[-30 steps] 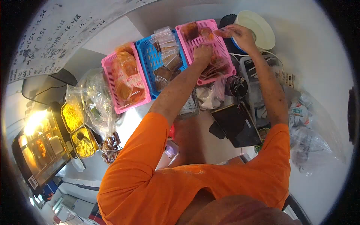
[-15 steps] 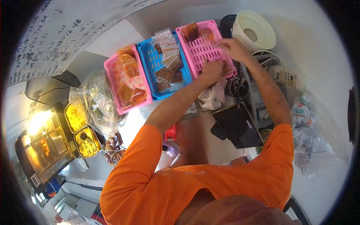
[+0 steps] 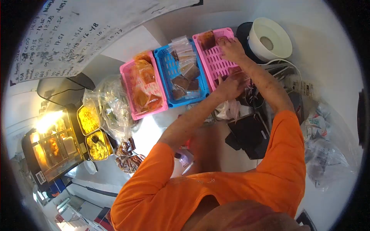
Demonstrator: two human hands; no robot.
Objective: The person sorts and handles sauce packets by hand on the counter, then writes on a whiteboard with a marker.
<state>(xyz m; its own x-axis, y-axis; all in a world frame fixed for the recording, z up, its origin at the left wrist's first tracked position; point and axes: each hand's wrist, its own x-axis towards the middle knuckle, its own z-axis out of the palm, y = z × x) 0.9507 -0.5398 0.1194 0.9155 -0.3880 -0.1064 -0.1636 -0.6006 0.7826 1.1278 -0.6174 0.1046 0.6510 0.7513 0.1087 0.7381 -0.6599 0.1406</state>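
Note:
My left hand [image 3: 232, 87] is at the near end of the right pink basket [image 3: 213, 61], its fingers closed around reddish-brown packets [image 3: 234, 71] that it partly hides. Over the far right part of that basket, my right hand [image 3: 232, 50] has its fingers apart, palm down, and whatever lies beneath it is hidden. A dark reddish packet [image 3: 207, 40] lies in the far left corner. Beside it, a blue basket [image 3: 163, 63] holds clear sachets with brown contents [image 3: 189, 71]. The left pink basket [image 3: 129, 86] contains orange-filled bags [image 3: 145, 73].
A white bowl [image 3: 284, 39] stands at the back right. Nearer are a black tablet-like device [image 3: 252, 140] and plastic bags [image 3: 322, 154]. On the left are trays of yellow food [image 3: 98, 148], a large clear bag [image 3: 115, 104] and a lit glass case [image 3: 54, 148].
My left hand and the reddish-brown packets have moved to the basket's near end. My right hand has come down over the far right part. The camera view has shifted slightly.

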